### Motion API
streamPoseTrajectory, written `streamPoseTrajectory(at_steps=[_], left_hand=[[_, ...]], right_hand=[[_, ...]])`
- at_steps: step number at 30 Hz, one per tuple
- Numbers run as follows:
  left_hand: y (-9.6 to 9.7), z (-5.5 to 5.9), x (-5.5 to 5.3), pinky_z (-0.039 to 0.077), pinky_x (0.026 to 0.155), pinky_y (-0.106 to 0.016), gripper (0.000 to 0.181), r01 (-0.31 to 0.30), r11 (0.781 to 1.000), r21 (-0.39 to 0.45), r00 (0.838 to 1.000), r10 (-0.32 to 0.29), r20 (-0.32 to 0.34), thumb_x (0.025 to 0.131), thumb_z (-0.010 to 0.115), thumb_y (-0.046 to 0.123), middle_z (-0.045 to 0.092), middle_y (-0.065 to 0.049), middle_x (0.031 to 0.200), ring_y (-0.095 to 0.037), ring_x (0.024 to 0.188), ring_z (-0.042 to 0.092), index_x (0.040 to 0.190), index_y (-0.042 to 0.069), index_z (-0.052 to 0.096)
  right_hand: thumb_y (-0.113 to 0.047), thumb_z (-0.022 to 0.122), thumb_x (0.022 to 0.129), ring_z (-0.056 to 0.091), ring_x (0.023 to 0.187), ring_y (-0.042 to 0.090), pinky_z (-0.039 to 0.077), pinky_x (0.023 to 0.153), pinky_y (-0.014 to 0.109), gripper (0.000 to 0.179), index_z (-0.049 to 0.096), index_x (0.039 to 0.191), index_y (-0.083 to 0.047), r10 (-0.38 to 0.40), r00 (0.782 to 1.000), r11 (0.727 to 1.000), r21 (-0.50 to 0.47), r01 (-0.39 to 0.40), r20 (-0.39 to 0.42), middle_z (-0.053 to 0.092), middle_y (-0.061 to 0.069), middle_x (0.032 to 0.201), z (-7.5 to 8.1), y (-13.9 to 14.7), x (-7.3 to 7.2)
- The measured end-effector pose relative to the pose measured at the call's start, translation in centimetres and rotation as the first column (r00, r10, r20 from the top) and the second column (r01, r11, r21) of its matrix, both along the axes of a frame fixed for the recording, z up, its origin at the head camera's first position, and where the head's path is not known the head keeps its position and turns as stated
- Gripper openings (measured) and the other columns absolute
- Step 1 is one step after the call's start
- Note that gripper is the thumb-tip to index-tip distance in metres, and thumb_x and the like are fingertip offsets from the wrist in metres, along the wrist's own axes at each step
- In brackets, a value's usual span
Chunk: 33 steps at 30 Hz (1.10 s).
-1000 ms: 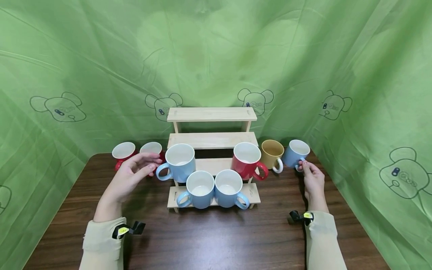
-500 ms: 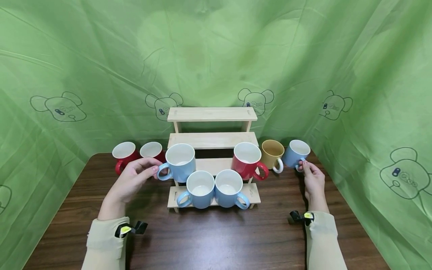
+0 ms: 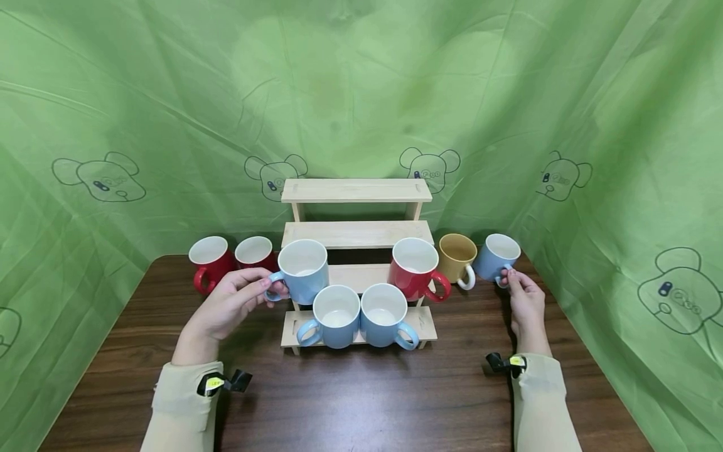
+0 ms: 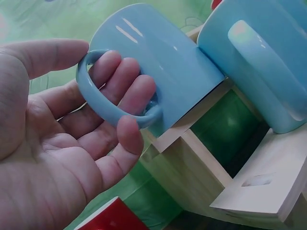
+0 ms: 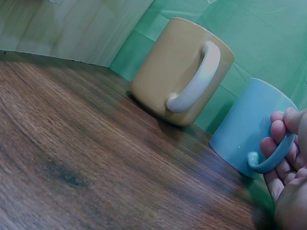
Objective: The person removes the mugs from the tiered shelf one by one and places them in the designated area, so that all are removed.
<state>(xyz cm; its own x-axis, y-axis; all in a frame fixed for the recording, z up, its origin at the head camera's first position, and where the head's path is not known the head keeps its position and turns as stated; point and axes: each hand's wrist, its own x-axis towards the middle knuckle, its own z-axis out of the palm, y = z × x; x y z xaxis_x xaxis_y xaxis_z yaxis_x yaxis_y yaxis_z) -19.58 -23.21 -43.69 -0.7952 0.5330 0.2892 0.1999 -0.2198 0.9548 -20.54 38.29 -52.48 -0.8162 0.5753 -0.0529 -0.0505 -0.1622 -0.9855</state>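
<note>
My left hand grips the handle of a light blue mug on the left of the rack's second step. In the left wrist view, several fingers pass through the handle loop, with the thumb on its top. At the far right, my right hand holds the handle of another blue mug that stands upright on the table. Its fingers curl through that handle in the right wrist view. A yellow mug with a white handle stands beside it, apart from the hand.
A stepped wooden rack stands mid-table. On its lowest step are two blue mugs, and a red mug sits on the second step's right. Two red mugs stand at the left on the wooden table. Green cloth hangs behind.
My left hand has moved right and slightly down from beside the red mugs, and its fingers have closed through the blue mug's handle. The right hand keeps its hold in place.
</note>
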Motion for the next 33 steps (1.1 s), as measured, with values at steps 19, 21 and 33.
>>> streamPoseTrajectory(at_steps=[19,21,33], left_hand=[[0.27,0.63,0.37,0.058,0.096,-0.027,0.019,-0.117,0.987,-0.11,0.993,0.113,-0.039,0.113,0.052,-0.001,0.079,-0.003,0.102,-0.014,0.099,0.075,0.113,-0.01,0.069],[0.34,0.78,0.45,0.058,0.095,-0.027,0.017,-0.132,0.984,-0.117,0.991,0.128,-0.042,0.112,0.054,-0.001,0.078,-0.002,0.101,-0.014,0.099,0.075,0.112,-0.009,0.069],[0.53,0.9,0.53,0.058,0.093,-0.026,0.026,-0.113,0.993,-0.047,0.994,0.113,0.008,0.111,0.052,-0.005,0.079,-0.001,0.1,-0.012,0.097,0.074,0.111,0.005,0.076]], right_hand=[[-0.021,0.071,0.108,0.064,0.101,0.01,0.048,0.092,0.02,0.019,0.081,0.1,-0.007,-0.008,1.0,1.0,-0.001,0.007,-0.016,0.08,-0.003,0.105,-0.03,-0.1,0.0],[-0.022,0.071,0.108,0.063,0.101,0.01,0.048,0.093,0.02,0.019,0.081,0.101,-0.007,-0.005,1.0,1.0,0.0,0.005,-0.009,0.08,-0.002,0.105,-0.01,-0.04,0.02],[-0.025,0.071,0.108,0.065,0.098,0.008,0.046,0.093,0.022,0.029,0.077,0.117,0.002,0.003,1.0,1.0,0.01,-0.003,0.013,0.078,-0.009,0.098,0.08,0.01,0.09]])
